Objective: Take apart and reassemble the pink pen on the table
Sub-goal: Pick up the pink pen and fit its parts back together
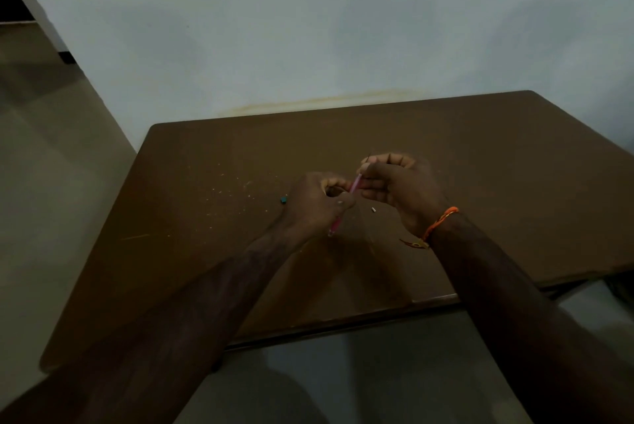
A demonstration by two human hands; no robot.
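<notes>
The pink pen (355,182) is held above the brown table (206,252), tilted, with its lower end (332,230) sticking out below my left hand (315,204). That hand is closed around the barrel. My right hand (398,187) pinches the pen's upper part, and a thin dark tip (369,156) shows above its fingers. A small white piece (373,209) lies on the table between my hands. To the left of my left hand lies a small teal piece (283,199). Most of the pen is hidden by fingers.
Pale crumbs (226,197) are scattered on the table left of the hands. An orange thread band (439,223) circles my right wrist. A pale wall (308,29) stands behind the table, with floor (51,183) to the left and near edge (343,324) below.
</notes>
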